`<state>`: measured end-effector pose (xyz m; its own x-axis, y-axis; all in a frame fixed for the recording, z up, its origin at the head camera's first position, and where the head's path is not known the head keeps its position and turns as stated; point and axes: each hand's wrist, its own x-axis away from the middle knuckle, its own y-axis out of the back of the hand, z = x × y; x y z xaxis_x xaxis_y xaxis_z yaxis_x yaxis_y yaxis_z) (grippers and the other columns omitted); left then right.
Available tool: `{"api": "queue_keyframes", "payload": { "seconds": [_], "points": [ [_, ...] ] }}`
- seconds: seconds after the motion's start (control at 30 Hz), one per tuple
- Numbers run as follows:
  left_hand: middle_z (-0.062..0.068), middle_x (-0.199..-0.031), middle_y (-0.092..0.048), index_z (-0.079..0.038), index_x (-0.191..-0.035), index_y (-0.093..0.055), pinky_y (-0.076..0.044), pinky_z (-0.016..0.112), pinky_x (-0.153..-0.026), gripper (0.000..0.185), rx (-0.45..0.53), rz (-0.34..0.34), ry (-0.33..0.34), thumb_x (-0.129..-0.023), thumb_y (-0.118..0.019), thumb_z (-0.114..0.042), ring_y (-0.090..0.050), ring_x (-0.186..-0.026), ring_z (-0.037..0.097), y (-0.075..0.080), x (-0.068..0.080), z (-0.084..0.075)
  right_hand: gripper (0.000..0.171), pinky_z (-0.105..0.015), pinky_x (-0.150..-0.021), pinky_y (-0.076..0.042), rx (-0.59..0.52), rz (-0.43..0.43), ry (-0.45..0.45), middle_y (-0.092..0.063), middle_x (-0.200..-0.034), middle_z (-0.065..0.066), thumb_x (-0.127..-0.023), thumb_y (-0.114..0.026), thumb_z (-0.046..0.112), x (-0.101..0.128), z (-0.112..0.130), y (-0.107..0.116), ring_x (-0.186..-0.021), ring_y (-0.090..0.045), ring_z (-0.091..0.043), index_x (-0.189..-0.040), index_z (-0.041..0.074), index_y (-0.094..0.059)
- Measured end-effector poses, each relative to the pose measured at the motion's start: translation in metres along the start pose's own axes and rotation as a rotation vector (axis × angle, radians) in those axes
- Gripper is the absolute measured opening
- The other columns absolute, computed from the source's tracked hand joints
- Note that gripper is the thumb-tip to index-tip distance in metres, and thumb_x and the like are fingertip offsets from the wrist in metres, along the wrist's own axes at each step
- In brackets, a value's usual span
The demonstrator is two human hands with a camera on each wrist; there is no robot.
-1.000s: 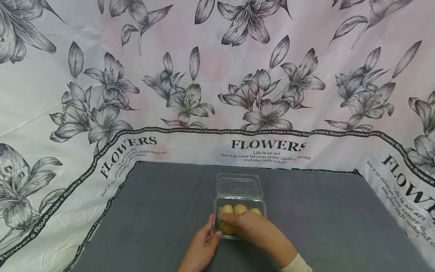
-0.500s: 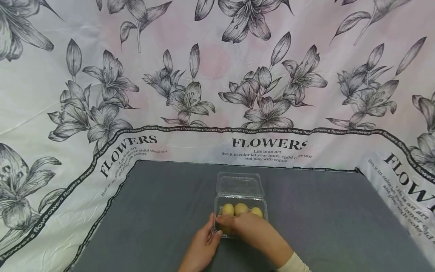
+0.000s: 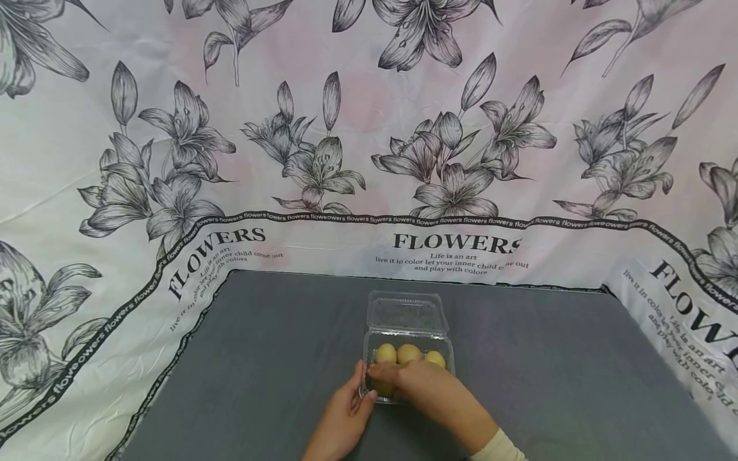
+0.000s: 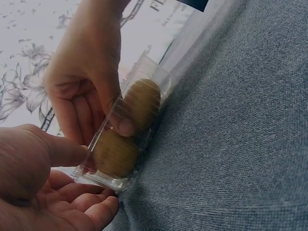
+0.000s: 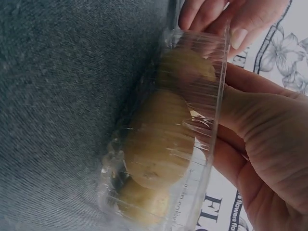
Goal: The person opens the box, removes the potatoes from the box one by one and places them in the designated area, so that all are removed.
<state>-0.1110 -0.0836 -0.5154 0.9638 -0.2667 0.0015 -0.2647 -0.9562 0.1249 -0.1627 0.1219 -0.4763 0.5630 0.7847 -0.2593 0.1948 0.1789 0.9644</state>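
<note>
A clear plastic clamshell box [image 3: 407, 314] stands on the grey cloth, its lid tipped back. Inside are several yellowish-brown potatoes [image 3: 409, 353]. My left hand [image 3: 344, 413] pinches the box's left front side, thumb at the rim and fingers against the outside. From the right, my right hand [image 3: 432, 392] reaches into the box. Its thumb and fingers grip a potato [image 4: 114, 155] at the left end, next to another potato [image 4: 142, 103]. In the right wrist view, a large potato [image 5: 159, 139] shows through the clear wall. The right fingertips are partly hidden.
Grey cloth [image 3: 277, 358] covers the table around the box. Behind it hangs a white curtain [image 3: 323, 250] with printed flowers and lettering, which also runs along both sides.
My right hand has shifted slightly left and lower inside the box, and the right-hand potato shows more. The left hand keeps its hold on the box.
</note>
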Motion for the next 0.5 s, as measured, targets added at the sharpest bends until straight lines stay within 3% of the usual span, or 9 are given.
{"api": "queue_keyframes", "payload": {
  "seconds": [0.17, 0.37, 0.5],
  "points": [
    [0.038, -0.165, -0.019, 0.018, -0.159, -0.018, -0.039, 0.042, -0.118, 0.071, -0.008, -0.003, -0.015, -0.11, -0.059, -0.015, -0.029, -0.151, 0.048, -0.0005, -0.0004, -0.0001, 0.057, -0.009, -0.055, -0.051, -0.014, -0.026, -0.01, -0.073, -0.12, 0.017, -0.083, -0.086, 0.011, 0.0023, -0.0001, -0.0026, -0.063, -0.056, 0.006, -0.135, 0.029, -0.069],
    [0.038, -0.164, -0.021, 0.017, -0.159, -0.019, -0.041, 0.042, -0.117, 0.072, -0.013, -0.015, -0.017, -0.11, -0.06, -0.016, -0.031, -0.15, 0.047, -0.0015, -0.0001, 0.0004, 0.053, -0.011, -0.056, -0.051, -0.06, 0.005, -0.024, -0.073, -0.116, 0.014, -0.087, -0.081, 0.008, 0.0037, -0.0008, -0.0044, -0.063, -0.053, 0.006, -0.134, 0.029, -0.068],
    [0.037, -0.164, -0.023, 0.016, -0.159, -0.02, -0.041, 0.042, -0.117, 0.072, -0.012, -0.02, 0.0, -0.109, -0.061, -0.015, -0.032, -0.15, 0.047, -0.0017, 0.001, 0.0006, 0.055, -0.007, -0.061, -0.051, -0.021, 0.023, 0.028, -0.071, -0.122, 0.014, -0.085, -0.082, 0.006, 0.0048, -0.0014, -0.0043, -0.064, -0.051, 0.008, -0.133, 0.026, -0.067]
  ]
}}
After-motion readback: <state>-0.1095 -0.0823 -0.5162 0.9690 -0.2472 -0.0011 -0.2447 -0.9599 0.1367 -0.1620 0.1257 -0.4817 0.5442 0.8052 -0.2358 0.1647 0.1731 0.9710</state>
